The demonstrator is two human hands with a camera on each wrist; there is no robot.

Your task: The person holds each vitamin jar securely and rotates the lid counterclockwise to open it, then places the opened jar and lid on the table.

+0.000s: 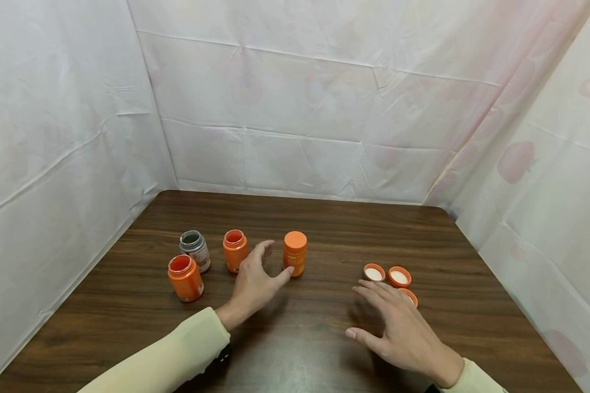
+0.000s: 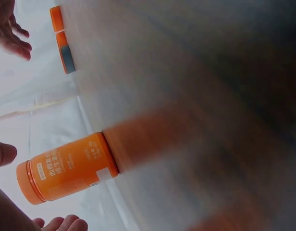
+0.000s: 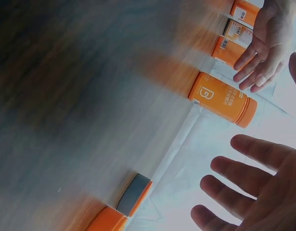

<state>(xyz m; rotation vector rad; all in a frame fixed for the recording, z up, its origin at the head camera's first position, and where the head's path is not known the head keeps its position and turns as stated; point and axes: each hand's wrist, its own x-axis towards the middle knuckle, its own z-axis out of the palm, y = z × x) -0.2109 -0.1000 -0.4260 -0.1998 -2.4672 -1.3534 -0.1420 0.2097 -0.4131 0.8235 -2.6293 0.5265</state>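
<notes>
An orange bottle with its lid on point(image 1: 295, 256) stands upright near the middle of the table. My left hand point(image 1: 253, 281) is just to its left, thumb and fingers spread apart; in the left wrist view the bottle point(image 2: 71, 168) appears between thumb and fingers, with no grip on it. My right hand point(image 1: 400, 327) hovers over the table at the right, fingers extended and holding nothing. Just beyond its fingers lie an orange-and-grey lid point(image 1: 373, 272) and two orange lids point(image 1: 400, 277), undersides up, one partly hidden by the hand.
Left of my left hand stand three lidless bottles: an orange one point(image 1: 235, 254), a grey one point(image 1: 196, 255) and another orange one point(image 1: 187, 283) nearer me. The dark wood table point(image 1: 324, 349) is bordered by pale cloth walls point(image 1: 300, 98) at the back and sides.
</notes>
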